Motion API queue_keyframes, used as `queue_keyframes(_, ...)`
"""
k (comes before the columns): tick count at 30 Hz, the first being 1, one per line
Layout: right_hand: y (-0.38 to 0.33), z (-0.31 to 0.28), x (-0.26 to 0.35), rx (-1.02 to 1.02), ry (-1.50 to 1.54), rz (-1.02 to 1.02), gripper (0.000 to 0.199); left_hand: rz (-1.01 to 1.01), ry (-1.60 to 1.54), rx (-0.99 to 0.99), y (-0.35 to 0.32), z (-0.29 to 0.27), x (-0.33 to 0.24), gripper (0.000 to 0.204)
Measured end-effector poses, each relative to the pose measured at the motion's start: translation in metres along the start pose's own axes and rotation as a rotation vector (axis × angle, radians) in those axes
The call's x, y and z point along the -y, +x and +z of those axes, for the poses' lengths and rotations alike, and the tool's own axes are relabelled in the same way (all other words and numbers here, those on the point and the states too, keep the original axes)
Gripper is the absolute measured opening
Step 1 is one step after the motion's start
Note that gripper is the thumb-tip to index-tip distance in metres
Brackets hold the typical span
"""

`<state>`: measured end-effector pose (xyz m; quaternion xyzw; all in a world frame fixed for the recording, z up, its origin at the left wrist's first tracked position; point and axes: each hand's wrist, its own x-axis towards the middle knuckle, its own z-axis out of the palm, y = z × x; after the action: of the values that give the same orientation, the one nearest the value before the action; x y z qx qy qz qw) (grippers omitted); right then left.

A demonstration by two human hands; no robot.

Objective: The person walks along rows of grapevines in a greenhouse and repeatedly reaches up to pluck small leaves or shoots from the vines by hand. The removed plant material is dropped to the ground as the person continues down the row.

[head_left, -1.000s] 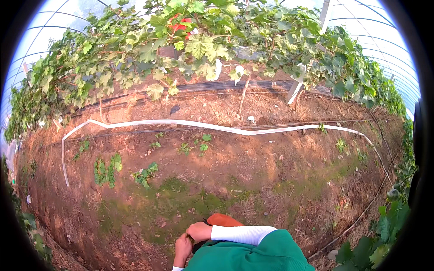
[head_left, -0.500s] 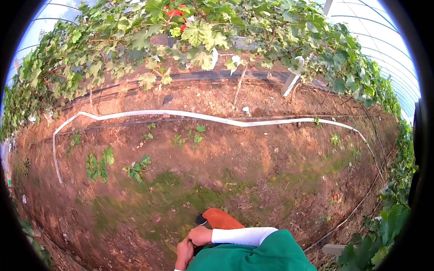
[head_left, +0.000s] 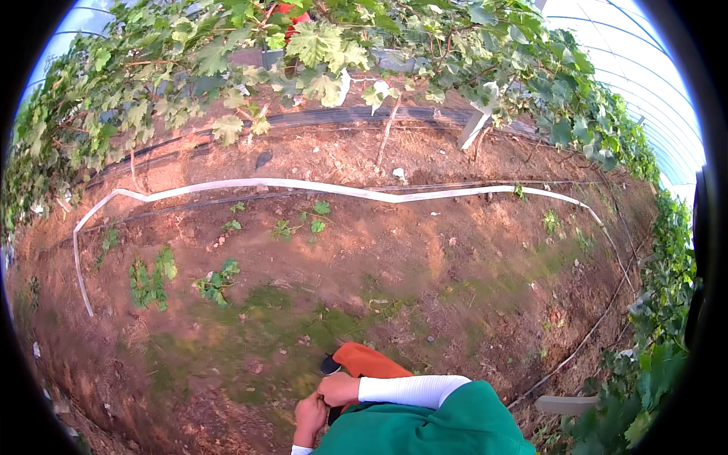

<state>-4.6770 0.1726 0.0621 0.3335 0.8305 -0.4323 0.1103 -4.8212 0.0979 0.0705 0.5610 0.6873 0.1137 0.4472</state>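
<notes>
Your right hand [head_left: 339, 388] and left hand [head_left: 309, 417] meet at the near edge, both touching an orange object with a black tip [head_left: 364, 362] held close to your green garment [head_left: 425, 425]; whether either hand truly clenches it you cannot tell. Nothing on the bare soil [head_left: 425, 258] looks worked yet, and the white irrigation hose [head_left: 318, 186] and grapevines [head_left: 318, 45] lie far off, untouched.

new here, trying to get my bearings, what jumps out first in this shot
A long white hose snakes across the bare red-brown soil, under a row of leafy green vines along the top. At the bottom edge, the right hand and left hand meet beside an orange thing.
</notes>
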Motion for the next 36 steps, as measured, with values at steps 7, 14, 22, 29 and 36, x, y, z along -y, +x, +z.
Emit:
queue_keyframes(7, 0.007, -0.012, 0.007, 0.02, -0.044, -0.005, 0.024, 0.059, 0.025, -0.084, 0.0, -0.009, 0.009, 0.029)
queue_keyframes(14, 0.021, -0.02, 0.029, 0.127, -0.133, -0.05, 0.025, -0.028, -0.156, -0.087, -0.023, -0.019, 0.02, 0.033)
queue_keyframes(22, 0.049, -0.02, 0.058, 0.244, -0.23, -0.272, 0.025, -0.149, -0.16, -0.321, -0.057, -0.027, 0.026, 0.032)
queue_keyframes(29, 0.068, -0.029, 0.084, 0.356, -0.324, -0.472, 0.029, -0.239, -0.185, -0.46, -0.084, -0.033, 0.025, 0.029)
queue_keyframes(36, 0.084, -0.028, 0.126, 0.55, -0.47, -0.681, 0.029, -0.416, -0.272, -0.699, -0.116, -0.013, 0.015, 0.024)
